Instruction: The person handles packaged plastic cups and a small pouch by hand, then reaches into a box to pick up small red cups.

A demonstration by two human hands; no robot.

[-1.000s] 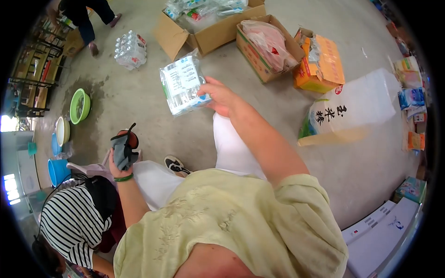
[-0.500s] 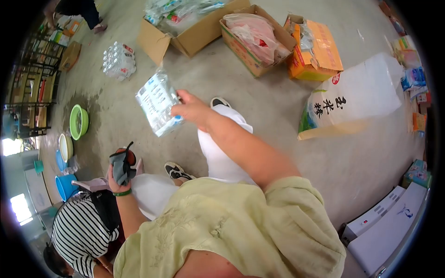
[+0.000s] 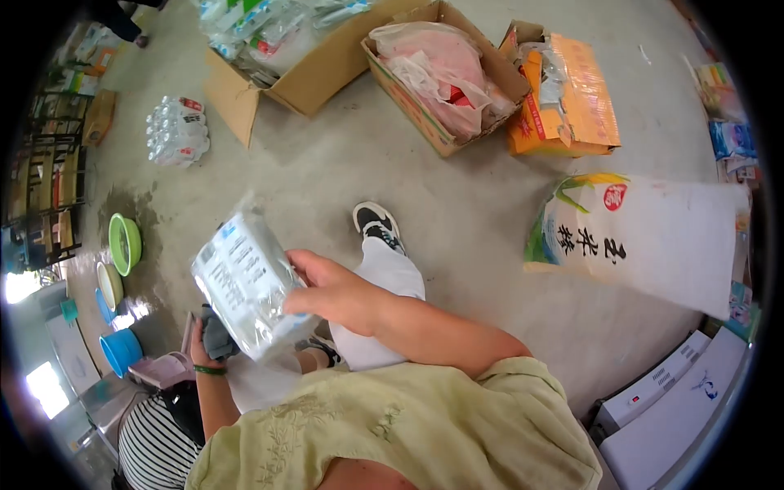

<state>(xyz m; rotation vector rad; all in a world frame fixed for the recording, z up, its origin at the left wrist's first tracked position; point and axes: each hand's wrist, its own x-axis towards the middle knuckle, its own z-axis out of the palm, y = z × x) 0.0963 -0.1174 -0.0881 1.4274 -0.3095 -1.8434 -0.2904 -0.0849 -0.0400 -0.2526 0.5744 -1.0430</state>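
Note:
My right hand [image 3: 331, 290] grips a clear plastic packet [image 3: 247, 273] with a white printed label by its near edge, thumb and fingers on either side. The packet is held out in front of me, above the floor. Lower and to the left, my left hand [image 3: 198, 343] is closed round a bunched dark grey cloth [image 3: 217, 333]. The packet hides part of that cloth. A black-and-white shoe [image 3: 378, 226] of mine stands on the floor beyond my right hand.
Ahead stand a big carton [image 3: 314, 77] of plastic packets, a box with pink bags [image 3: 437, 73] and an orange carton [image 3: 584, 102]. A white printed sack [image 3: 653, 233] lies right; shrink-wrapped bottles [image 3: 177, 131] and a green basin [image 3: 125, 245] are left. A person in stripes [image 3: 155, 441] is close at left.
The packet in my right hand has come closer to me and to the left, now overlapping the grey cloth. My view has shifted, and my shoe has come further into sight.

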